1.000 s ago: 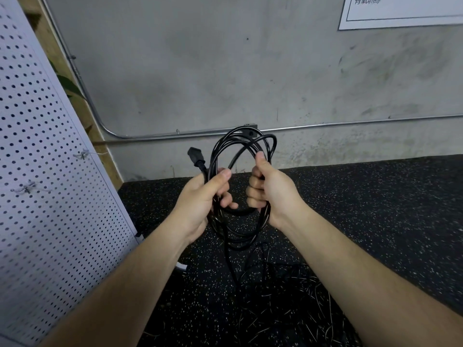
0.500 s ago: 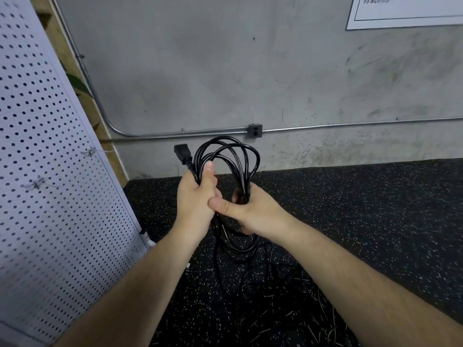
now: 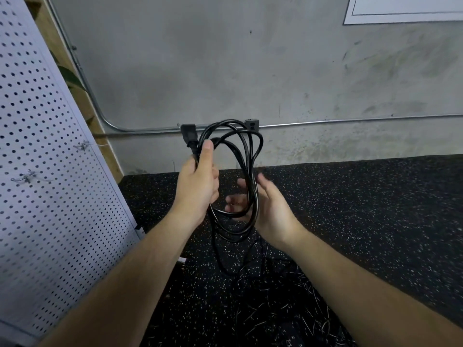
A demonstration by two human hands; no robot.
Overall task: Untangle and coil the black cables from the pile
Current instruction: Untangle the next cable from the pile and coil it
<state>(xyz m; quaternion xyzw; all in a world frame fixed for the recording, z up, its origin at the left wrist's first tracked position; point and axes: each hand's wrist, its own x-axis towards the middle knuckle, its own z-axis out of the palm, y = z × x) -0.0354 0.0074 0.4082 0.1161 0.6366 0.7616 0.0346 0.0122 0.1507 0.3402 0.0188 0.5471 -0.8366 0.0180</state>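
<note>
Glossy black cable (image 3: 250, 169) in loose loops, left hand (image 3: 198, 181) gripping it, right hand (image 3: 270, 209) spread wide; wall sign (image 3: 400, 8) unreadable

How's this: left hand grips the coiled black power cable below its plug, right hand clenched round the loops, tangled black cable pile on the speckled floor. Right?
The head view shows the right hand open, fingers spread by the loops, not clenched. The left hand does grip the coiled black power cable below its plug, above the tangled black cable pile on the speckled floor.
</note>
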